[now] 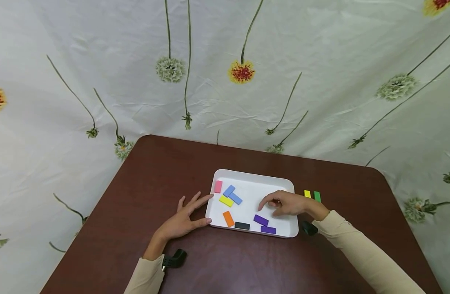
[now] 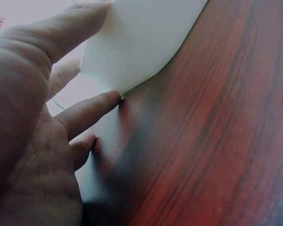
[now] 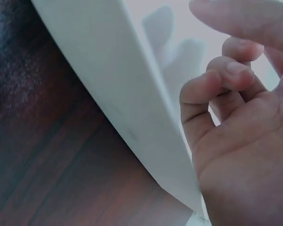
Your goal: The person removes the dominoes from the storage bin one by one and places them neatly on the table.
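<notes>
A white tray (image 1: 252, 176) lies on the table, with small coloured blocks in it. My left hand (image 1: 179, 223) is at the tray's left side, fingers spread and thumb and fingertips at its wall. In the left wrist view the white wall (image 2: 137, 42) stands beside these fingers. Over the tray's right part hovers my right hand (image 1: 287, 203), holding nothing; its index finger reaches out and the other fingers bend loosely. Nearest to it are two purple blocks (image 1: 261, 220). In the right wrist view the tray wall (image 3: 118, 89) passes beside the curled fingers (image 3: 200, 89).
Toward the tray's left are a pink block (image 1: 218, 186), two blue blocks (image 1: 229, 190), a yellow block (image 1: 226, 201), an orange block (image 1: 228, 219) and a black block (image 1: 242, 225). Outside, right of the tray, lie another yellow block (image 1: 307, 193) and a green block (image 1: 317, 196).
</notes>
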Demonstrator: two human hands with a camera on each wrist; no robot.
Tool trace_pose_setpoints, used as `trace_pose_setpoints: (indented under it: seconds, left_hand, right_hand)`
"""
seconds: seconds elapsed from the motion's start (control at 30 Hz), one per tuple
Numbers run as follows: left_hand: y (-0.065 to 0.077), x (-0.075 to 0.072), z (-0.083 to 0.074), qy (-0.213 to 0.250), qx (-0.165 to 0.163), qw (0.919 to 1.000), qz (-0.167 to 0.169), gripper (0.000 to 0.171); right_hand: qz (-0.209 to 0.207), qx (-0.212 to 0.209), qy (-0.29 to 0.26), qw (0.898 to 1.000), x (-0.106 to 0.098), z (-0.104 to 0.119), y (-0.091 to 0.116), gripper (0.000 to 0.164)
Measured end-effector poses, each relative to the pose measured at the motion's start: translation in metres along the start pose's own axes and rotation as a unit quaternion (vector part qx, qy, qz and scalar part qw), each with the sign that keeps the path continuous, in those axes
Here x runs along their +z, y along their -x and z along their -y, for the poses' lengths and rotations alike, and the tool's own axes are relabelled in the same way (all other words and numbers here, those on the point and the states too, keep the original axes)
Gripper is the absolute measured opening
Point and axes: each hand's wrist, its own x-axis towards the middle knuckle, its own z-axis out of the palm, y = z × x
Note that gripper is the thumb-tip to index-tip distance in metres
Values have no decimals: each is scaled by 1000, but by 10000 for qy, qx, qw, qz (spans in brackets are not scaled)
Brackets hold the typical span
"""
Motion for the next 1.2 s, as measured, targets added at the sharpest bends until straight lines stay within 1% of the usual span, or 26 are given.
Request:
trace_pose_setpoints:
  seconds: [0.07, 0.2, 0.37, 0.5, 0.8, 1.2]
  left_hand:
    - [0, 0, 0, 6, 5, 10000, 23, 75]
    - [0, 0, 1, 48, -11, 10000, 43, 75]
    - [-3, 0, 1, 98, -10, 9999, 59, 75]
    - [-3, 0, 2, 70, -12, 10000, 55, 76]
    - [-1, 0, 0, 110, -6, 9999, 17, 76]
    - [-2, 2, 1, 59, -24, 10000, -14, 76]
  right_hand:
    - [158, 52, -63, 9998, 1, 0, -2, 39]
    - [340, 109, -150, 9992, 5, 1, -5, 41]
    - [387, 61, -89, 9992, 6, 1, -5, 46]
    - [430, 69, -111, 9990, 9, 2, -7, 48]
    - [377, 274, -41, 9989, 13, 1, -10, 44]
    - [276, 333, 203, 9989, 18, 5, -7, 43]
